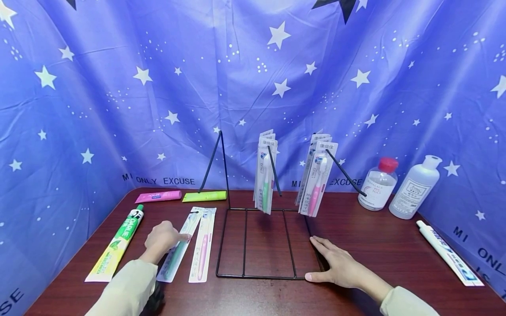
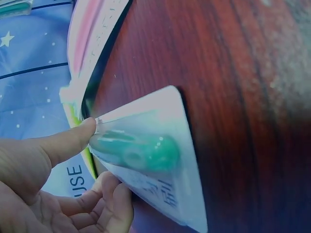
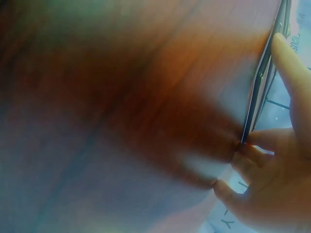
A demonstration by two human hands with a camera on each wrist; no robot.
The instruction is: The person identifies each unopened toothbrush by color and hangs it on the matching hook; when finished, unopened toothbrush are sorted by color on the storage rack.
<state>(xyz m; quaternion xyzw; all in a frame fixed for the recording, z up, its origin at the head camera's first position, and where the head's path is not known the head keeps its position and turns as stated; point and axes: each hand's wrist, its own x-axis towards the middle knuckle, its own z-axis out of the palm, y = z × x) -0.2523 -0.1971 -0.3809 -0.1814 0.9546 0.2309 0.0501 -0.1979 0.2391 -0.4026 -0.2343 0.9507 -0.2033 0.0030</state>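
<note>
My left hand (image 1: pixel 162 239) pinches a packaged green toothbrush (image 1: pixel 174 263) lying left of the rack. In the left wrist view the thumb is on one edge of that pack (image 2: pixel 136 150) and the curled fingers are at the other. Beside it lies a packaged pink toothbrush (image 1: pixel 202 250). My right hand (image 1: pixel 336 265), fingers spread, rests at the front right corner of the black wire rack (image 1: pixel 269 277), thumb by the front bar. Packaged green toothbrushes (image 1: pixel 266 184) hang from the rack's middle hook, packaged pink ones (image 1: pixel 318 188) from its right hook.
At the left are a Darlie toothpaste tube (image 1: pixel 116 250), a pink tube (image 1: pixel 160 196) and a lime tube (image 1: pixel 204 196). A red-capped bottle (image 1: pixel 377 186), a white-capped bottle (image 1: pixel 415 188) and a white toothpaste tube (image 1: pixel 448 252) are at the right. A starry blue curtain (image 1: pixel 245 66) encloses the table.
</note>
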